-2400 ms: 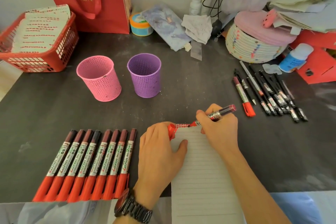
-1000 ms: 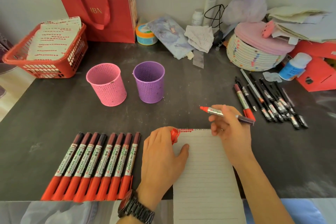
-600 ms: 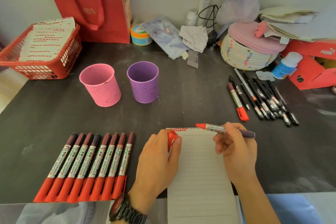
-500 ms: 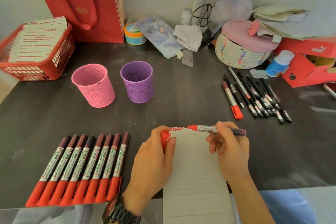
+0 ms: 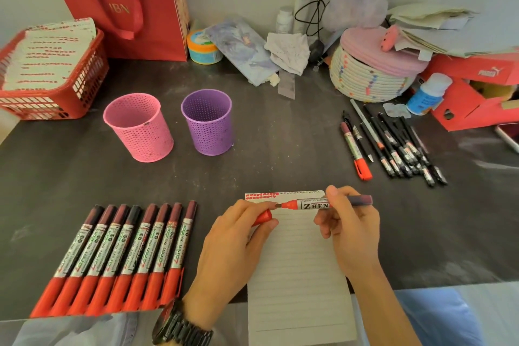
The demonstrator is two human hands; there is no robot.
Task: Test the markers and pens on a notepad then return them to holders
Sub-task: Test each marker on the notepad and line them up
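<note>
- The right hand (image 5: 351, 230) pinches an uncapped red marker with a white printed label (image 5: 311, 204). Thumb and fingers curl round the barrel just behind the label. The marker lies level over the top of the pad with its tip pointing left.
- The left hand (image 5: 233, 250) grips a small red plastic cap (image 5: 262, 218) between thumb and curled fingers, over the pad's upper left corner. The marker tip is just beside the cap; whether the two touch cannot be told.
- The two hands are apart, each clamped on its own piece.
- A white lined notepad (image 5: 297, 275) lies at the near edge of the dark desk (image 5: 280, 154). Rows of red dots run along its top strip.
- A row of eight capped red markers (image 5: 126, 255) lies side by side on the desk to the left of the pad, red caps toward the person.
- A pink perforated holder (image 5: 139, 128) and a purple perforated holder (image 5: 207, 121) stand upright beside each other farther back, near but not touching.
- A bunch of black pens (image 5: 398, 146) lies on the desk at the right, with one more red-capped marker (image 5: 355, 149) along its left side.
- A red plastic basket (image 5: 53, 104) holding sheets marked in red sits at the far left, with a red paper bag (image 5: 126, 3) just to its right against the wall.
- A black wristwatch (image 5: 182, 329) is on the left wrist.
</note>
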